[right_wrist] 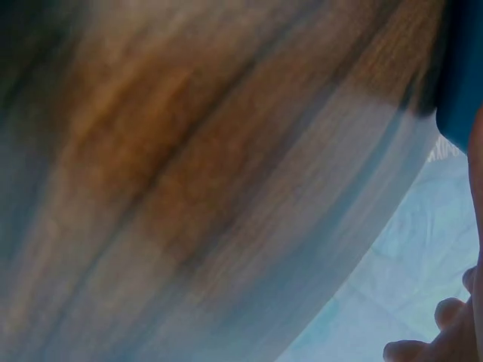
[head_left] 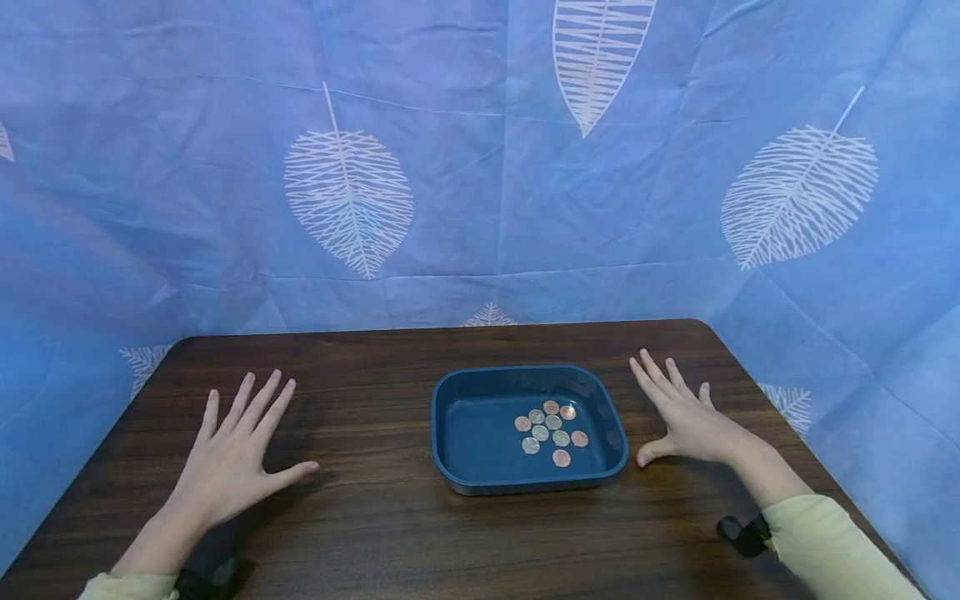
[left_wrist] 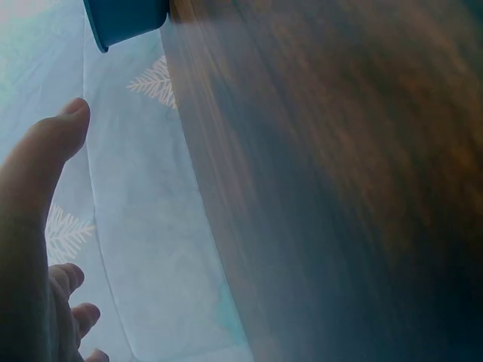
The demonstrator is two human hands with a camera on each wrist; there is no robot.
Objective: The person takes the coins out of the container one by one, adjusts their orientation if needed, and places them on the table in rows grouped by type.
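A blue rectangular tray [head_left: 450, 462] with raised walls sits right of centre on the table. Several coins [head_left: 561, 438], some silver and some copper-coloured, lie flat on its floor, mostly toward the right side. My left hand [head_left: 232, 467] is to the left of the tray, fingers spread and holding nothing. Just off the tray's right wall, my right hand [head_left: 690, 421] has its fingers extended and thumb apart, also holding nothing. In the left wrist view the thumb [left_wrist: 56, 139] points up toward a corner of the tray [left_wrist: 124, 23]. The right wrist view catches the tray's edge [right_wrist: 460, 83].
The dark wood-grain table [head_left: 360, 533] has rounded far corners. Behind it and along both sides hangs a blue cloth [head_left: 465, 183] printed with white leaves. A black strap device [head_left: 744, 535] is on the right wrist, below a pale green sleeve [head_left: 832, 542].
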